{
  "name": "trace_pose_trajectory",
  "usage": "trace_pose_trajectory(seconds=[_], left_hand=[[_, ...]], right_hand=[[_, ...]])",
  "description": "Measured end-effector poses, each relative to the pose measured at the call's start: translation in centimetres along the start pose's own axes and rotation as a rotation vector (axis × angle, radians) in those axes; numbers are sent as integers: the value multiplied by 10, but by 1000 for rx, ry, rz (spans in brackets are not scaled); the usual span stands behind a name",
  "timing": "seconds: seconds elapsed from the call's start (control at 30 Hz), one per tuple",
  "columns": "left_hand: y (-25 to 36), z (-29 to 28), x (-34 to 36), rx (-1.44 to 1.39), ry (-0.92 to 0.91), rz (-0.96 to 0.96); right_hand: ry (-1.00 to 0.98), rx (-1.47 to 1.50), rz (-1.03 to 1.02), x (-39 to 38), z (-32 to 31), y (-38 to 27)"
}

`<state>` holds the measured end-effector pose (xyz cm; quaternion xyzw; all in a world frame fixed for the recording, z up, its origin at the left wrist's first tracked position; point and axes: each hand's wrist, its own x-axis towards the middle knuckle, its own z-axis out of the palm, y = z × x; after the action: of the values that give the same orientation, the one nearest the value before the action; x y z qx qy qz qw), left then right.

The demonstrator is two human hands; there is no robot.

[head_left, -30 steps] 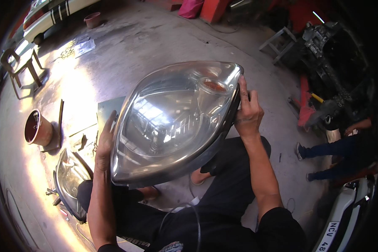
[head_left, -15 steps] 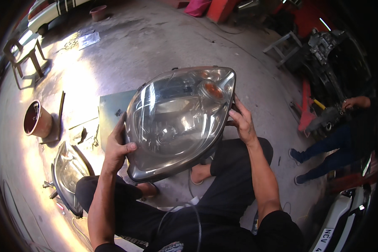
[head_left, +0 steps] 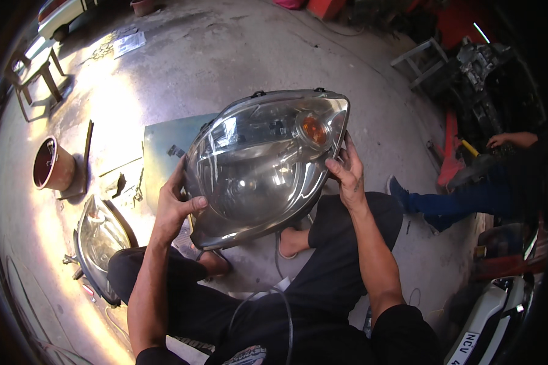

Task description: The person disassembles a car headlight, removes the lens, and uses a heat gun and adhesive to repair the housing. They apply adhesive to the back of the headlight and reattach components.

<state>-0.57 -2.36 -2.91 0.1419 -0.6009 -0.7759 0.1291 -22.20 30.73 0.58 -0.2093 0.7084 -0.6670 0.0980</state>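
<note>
I hold a large car headlight (head_left: 256,170) with a clear, slightly hazy lens and an amber bulb housing (head_left: 313,129) at its upper right, raised over my lap. My left hand (head_left: 178,201) grips its lower left side, thumb on the front edge. My right hand (head_left: 348,170) grips the right side, thumb on the lens edge and fingers partly hidden behind. A second headlight (head_left: 96,240) lies on the floor by my left knee. A grey-green flat panel (head_left: 161,143) lies beyond the held headlight, partly covered by it.
A bucket (head_left: 55,164), chair (head_left: 33,79) and papers (head_left: 129,41) stand or lie on the left. At right are engine parts (head_left: 478,70), a metal stand (head_left: 417,64), a red jack (head_left: 449,146), another person's legs (head_left: 475,201) and hand (head_left: 502,139), and a bumper (head_left: 490,310).
The headlight has shifted and tipped, showing more of its top edge; both my hands moved their grip, thumbs now on the front. The person at right has moved their legs and hand.
</note>
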Motion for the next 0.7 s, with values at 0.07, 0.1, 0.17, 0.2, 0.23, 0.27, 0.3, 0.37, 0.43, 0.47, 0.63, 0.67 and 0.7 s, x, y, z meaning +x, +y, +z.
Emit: trace_pose_trajectory(seconds=[0.07, 0.1, 0.17, 0.2, 0.23, 0.27, 0.3, 0.37, 0.43, 0.47, 0.63, 0.67, 0.7], left_hand=[[3, 1, 1, -25, 9, -20], [2, 0, 2, -19, 16, -4], [-2, -4, 2, -8, 31, 26], [-1, -2, 2, -9, 31, 40], [2, 1, 1, -10, 32, 54], [5, 3, 0, -10, 32, 67], [7, 4, -1, 4, 28, 79], [10, 6, -2, 31, 20, 103], [13, 14, -3, 80, 31, 130], [14, 16, -3, 105, 36, 144], [10, 20, -4, 246, 45, 201], [12, 22, -6, 239, 44, 198], [12, 23, -7, 256, 37, 212]], right_hand=[[0, 12, -5, -1, 1, -1], [-1, 22, -1, -2, 3, -3], [-15, 56, -4, -2, 5, -2], [-24, 72, -12, -2, 4, -1], [-33, 88, -21, -3, 4, 0], [-34, 129, -2, -3, 5, 3], [-35, 167, 15, -4, 6, 6], [-25, 242, 28, -4, 8, 13], [-11, 317, 19, -3, 10, 24], [-11, 333, 16, -2, 9, 29], [7, 411, 5, 2, 2, 44], [1, 442, 2, 3, 2, 46], [-5, 471, -2, 3, 3, 45]])
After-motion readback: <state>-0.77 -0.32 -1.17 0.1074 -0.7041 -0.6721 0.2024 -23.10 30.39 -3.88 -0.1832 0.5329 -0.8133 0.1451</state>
